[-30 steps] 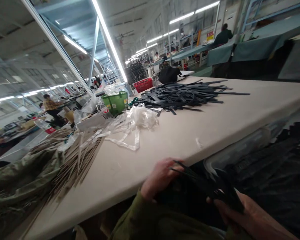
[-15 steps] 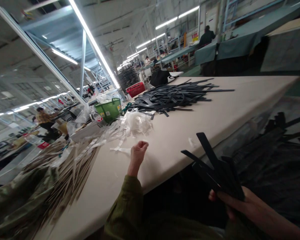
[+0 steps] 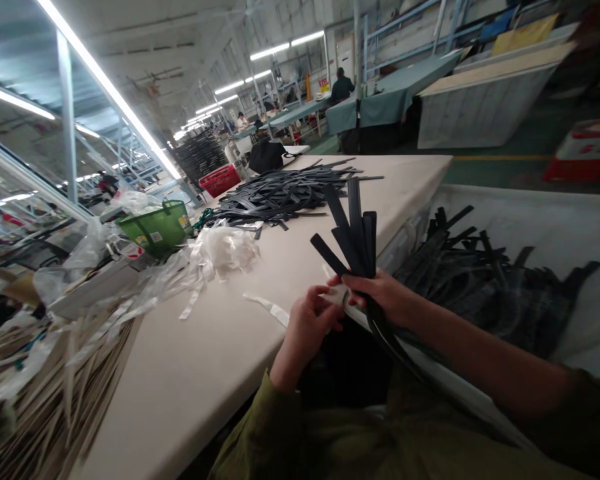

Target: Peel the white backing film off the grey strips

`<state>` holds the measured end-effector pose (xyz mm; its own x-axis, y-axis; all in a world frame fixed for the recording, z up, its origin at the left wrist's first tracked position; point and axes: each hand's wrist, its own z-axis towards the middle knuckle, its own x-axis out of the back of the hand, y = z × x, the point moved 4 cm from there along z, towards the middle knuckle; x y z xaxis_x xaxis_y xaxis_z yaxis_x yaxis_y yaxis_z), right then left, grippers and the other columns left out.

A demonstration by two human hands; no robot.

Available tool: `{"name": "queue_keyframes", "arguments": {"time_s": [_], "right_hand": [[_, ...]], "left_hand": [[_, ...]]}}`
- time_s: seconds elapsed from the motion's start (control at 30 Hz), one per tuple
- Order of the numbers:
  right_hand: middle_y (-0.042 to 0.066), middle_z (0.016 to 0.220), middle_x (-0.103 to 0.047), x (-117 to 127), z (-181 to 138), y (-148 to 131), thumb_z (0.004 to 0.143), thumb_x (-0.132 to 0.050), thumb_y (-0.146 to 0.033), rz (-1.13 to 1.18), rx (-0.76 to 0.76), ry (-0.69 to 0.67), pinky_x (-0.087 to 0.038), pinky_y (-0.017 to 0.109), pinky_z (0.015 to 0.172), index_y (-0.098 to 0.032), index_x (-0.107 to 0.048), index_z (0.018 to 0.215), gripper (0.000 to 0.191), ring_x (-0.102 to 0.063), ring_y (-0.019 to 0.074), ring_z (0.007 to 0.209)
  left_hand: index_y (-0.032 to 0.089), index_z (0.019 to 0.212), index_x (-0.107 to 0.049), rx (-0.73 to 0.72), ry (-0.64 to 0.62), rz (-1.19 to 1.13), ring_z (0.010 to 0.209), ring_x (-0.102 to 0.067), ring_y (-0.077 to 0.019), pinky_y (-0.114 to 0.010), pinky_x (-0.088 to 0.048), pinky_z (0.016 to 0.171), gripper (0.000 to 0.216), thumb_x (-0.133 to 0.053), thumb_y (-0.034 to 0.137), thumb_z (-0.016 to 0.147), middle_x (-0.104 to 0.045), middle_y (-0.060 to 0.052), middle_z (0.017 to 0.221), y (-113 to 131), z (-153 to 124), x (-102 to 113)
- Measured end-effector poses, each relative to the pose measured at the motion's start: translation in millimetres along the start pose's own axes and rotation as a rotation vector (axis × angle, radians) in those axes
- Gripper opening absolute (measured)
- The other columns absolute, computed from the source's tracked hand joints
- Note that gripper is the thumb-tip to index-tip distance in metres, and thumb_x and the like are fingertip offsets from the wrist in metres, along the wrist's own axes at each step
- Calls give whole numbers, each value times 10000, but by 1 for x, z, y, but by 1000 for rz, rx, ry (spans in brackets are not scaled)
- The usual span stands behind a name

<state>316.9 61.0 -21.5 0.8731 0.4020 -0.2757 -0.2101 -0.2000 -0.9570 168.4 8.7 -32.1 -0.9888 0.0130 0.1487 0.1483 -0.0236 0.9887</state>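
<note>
My right hand (image 3: 385, 297) grips a bundle of black straps (image 3: 353, 230) that fans upward above the table edge, with its lower ends trailing down toward my lap. My left hand (image 3: 307, 323) meets the right one at the bundle's base, its fingers pinching a pale strip (image 3: 337, 295) there. Both hands hover over the near edge of the long beige table (image 3: 190, 373). A loose white strip (image 3: 270, 308) lies on the table just left of my left hand.
A large pile of black straps (image 3: 275, 193) lies farther along the table, with crumpled white strips (image 3: 225, 248), a green basket (image 3: 155, 227) and a red basket (image 3: 221, 179). A bin of black straps (image 3: 485, 280) stands right. Tan strips (image 3: 55, 400) are heaped left. People work at distant tables.
My right hand has raised the black straps from below the table edge to above it. My left hand has come back from the table to meet it. The view has swung right.
</note>
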Motion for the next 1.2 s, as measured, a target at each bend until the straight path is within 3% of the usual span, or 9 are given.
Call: {"name": "queue_keyframes", "arguments": {"time_s": [0.1, 0.23, 0.33, 0.5, 0.7, 0.87, 1.03, 1.2], "right_hand": [[-50, 470, -560, -1, 17, -26, 690, -834, -406, -14, 91, 23, -449, 206, 480, -158, -792, 784, 268, -437, 75, 429], [-19, 716, -717, 8, 43, -59, 756, -783, -247, 12, 168, 80, -486, 161, 516, -154, -782, 769, 94, -391, 22, 425], [13, 843, -755, 12, 61, -73, 760, -786, -196, 9, 209, 116, -487, 155, 481, -140, -765, 768, 60, -401, 12, 422], [25, 832, -758, 0, 79, -81, 778, -801, -204, -66, 251, 136, -503, 156, 458, -136, -758, 786, 81, -423, 10, 400], [22, 848, -758, -25, 100, -78, 805, -810, -231, -147, 296, 97, -506, 157, 470, -134, -748, 802, 116, -452, 8, 406], [17, 801, -750, -37, 120, -77, 818, -788, -178, -185, 338, 107, -489, 151, 447, -126, -740, 793, 76, -463, 12, 405], [20, 772, -735, -29, 138, -83, 845, -730, -106, -112, 320, 181, -448, 121, 418, -115, -725, 773, 73, -458, 3, 404], [23, 773, -736, -16, 156, -83, 876, -675, -80, -68, 257, 207, -436, 122, 417, -114, -713, 767, 121, -459, 3, 408]], "left_hand": [[177, 1131, -633, 57, -5, -65, 513, -651, -123, -236, -487, 555, 456, -760, 374, 740, -736, 17, 709, -8, -6, 14], [153, 1036, -710, 147, 6, -103, 543, -662, -132, -253, -490, 582, 428, -773, 448, 732, -750, -19, 728, -21, -25, 43], [147, 1000, -724, 190, 40, -141, 550, -664, -132, -258, -493, 603, 415, -791, 447, 722, -752, -23, 736, -30, -43, 66], [157, 1033, -720, 259, 12, -153, 612, -671, -132, -256, -493, 637, 391, -765, 447, 775, -758, -32, 784, -42, -73, 93], [140, 1058, -725, 319, -121, -117, 742, -691, -166, -296, -537, 749, 413, -765, 453, 791, -766, -66, 853, -48, -94, 96], [135, 1037, -735, 321, -102, -154, 700, -670, -158, -292, -525, 722, 406, -748, 466, 803, -759, -59, 790, -58, -98, 93], [140, 1057, -726, 324, -48, -216, 684, -671, -154, -276, -507, 691, 415, -728, 479, 818, -757, -62, 803, -63, -100, 95], [155, 1186, -679, 329, -54, -266, 766, -703, -168, -289, -508, 776, 439, -655, 477, 888, -758, -72, 892, -60, -104, 96]]}}
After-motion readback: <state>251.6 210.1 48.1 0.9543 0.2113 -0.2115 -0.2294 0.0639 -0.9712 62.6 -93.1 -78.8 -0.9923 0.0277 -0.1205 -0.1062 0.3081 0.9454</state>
